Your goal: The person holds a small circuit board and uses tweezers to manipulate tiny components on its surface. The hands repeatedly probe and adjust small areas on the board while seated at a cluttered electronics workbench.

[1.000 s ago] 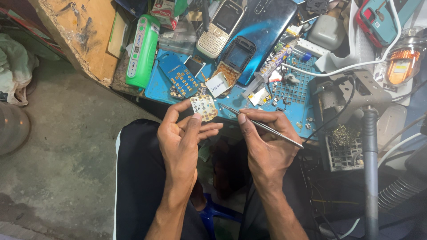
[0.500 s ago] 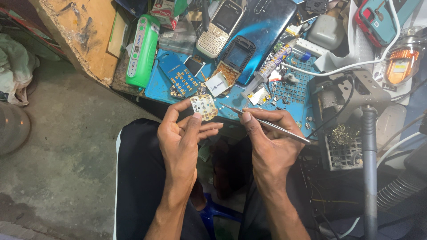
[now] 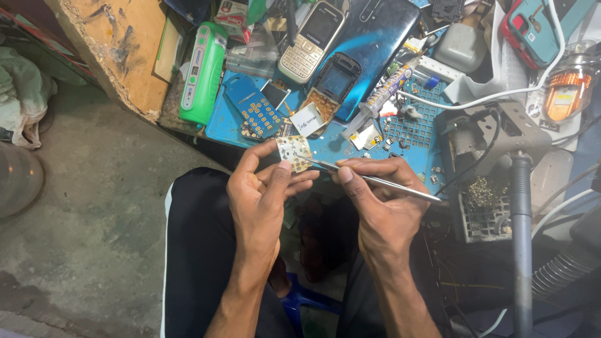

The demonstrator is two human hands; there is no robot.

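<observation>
My left hand (image 3: 263, 188) pinches a small phone circuit board (image 3: 293, 152) with a pale keypad face between thumb and fingers, held over my lap at the bench edge. My right hand (image 3: 379, 203) grips thin metal tweezers (image 3: 375, 180), whose tips point left and reach the lower right edge of the board. Both hands sit close together, just below the blue work mat (image 3: 332, 141).
The mat holds a blue keypad board (image 3: 255, 111), an opened phone frame (image 3: 332, 84), a grey keypad phone (image 3: 311, 42), a dark blue phone back (image 3: 375, 44), a syringe tube (image 3: 385, 94) and small parts. A green device (image 3: 203, 72) lies left. A metal stand post (image 3: 519, 238) rises at right.
Both hands hold nearly the same pose. The tweezers' tips have shifted slightly toward the board's edge.
</observation>
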